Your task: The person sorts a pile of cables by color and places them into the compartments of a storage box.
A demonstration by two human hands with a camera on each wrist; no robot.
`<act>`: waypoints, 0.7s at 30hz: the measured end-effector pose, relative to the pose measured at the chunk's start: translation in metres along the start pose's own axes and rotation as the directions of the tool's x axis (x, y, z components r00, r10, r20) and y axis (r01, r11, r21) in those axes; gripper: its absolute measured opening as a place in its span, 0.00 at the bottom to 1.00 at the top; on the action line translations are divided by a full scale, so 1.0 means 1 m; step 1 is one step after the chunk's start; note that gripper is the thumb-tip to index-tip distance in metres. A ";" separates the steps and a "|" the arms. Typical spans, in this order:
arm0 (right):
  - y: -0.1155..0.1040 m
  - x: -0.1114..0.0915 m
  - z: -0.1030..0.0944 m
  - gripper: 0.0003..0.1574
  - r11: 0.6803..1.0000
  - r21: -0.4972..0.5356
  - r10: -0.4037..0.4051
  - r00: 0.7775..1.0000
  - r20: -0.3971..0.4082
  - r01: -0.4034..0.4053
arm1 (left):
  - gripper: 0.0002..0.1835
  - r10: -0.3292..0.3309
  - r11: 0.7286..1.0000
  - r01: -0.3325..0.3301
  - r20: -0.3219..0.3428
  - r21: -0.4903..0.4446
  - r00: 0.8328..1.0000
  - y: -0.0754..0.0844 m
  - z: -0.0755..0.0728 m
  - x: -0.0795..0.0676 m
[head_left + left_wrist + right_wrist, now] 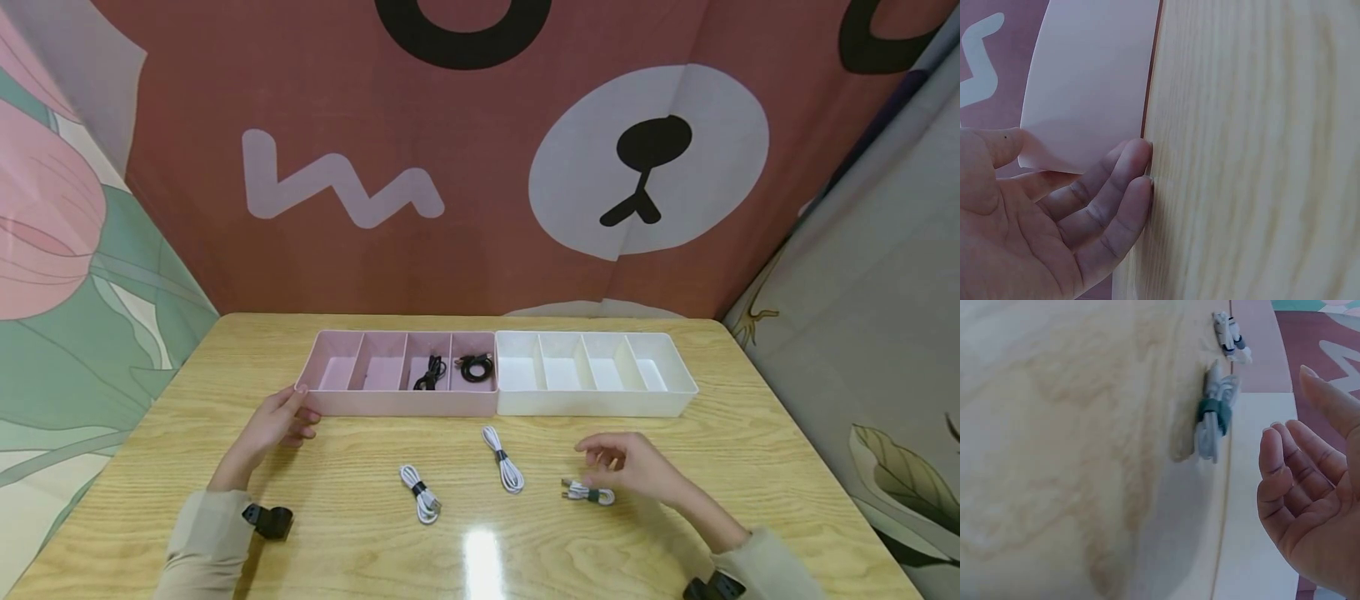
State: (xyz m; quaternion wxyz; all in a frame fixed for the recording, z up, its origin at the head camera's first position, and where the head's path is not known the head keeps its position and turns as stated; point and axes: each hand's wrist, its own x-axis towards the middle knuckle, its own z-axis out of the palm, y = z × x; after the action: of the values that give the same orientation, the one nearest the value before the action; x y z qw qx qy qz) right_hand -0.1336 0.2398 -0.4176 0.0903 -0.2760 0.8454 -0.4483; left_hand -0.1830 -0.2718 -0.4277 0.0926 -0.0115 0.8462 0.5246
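Observation:
My left hand [276, 419] holds the front left corner of a pink divided storage box [397, 404], its thumb at the rim and its fingers bent low by the corner. In the left wrist view the box's pink wall [1094, 81] lies against that hand's thumb and fingers. My right hand [637, 467] hovers beside a bundled white cable [592, 493] with a dark strap, its fingers loosely bent and holding nothing. In the right wrist view, a gap separates the hand [1310, 500] from this cable [1210, 428].
A white divided box [600, 404] adjoins the pink one on the right. Two black cables, one coiled [476, 368] and one bundled [431, 372], lie in the pink box's right compartments. Two more white cables, one central [504, 460] and one further left [421, 494], lie on the wooden table [360, 550].

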 end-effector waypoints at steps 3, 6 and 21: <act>0.003 -0.002 0.001 0.25 1.000 -0.003 -0.012 1.000 0.010 0.012 | 0.31 -0.002 1.000 0.002 0.000 0.000 1.000 0.000 0.000 0.000; 0.007 -0.004 0.003 0.26 1.000 -0.016 -0.009 1.000 0.021 0.009 | 0.31 -0.004 1.000 0.004 -0.001 -0.001 1.000 0.001 0.000 0.000; 0.021 -0.006 0.011 0.25 0.998 -0.034 0.061 0.994 0.094 -0.058 | 0.30 0.004 1.000 -0.004 0.002 -0.002 1.000 0.001 0.000 -0.001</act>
State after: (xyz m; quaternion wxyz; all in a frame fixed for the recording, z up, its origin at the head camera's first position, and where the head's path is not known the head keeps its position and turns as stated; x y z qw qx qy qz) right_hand -0.1327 0.2450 -0.4416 0.1393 -0.2730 0.8549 -0.4186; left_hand -0.1827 -0.2718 -0.4266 0.0923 -0.0097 0.8456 0.5258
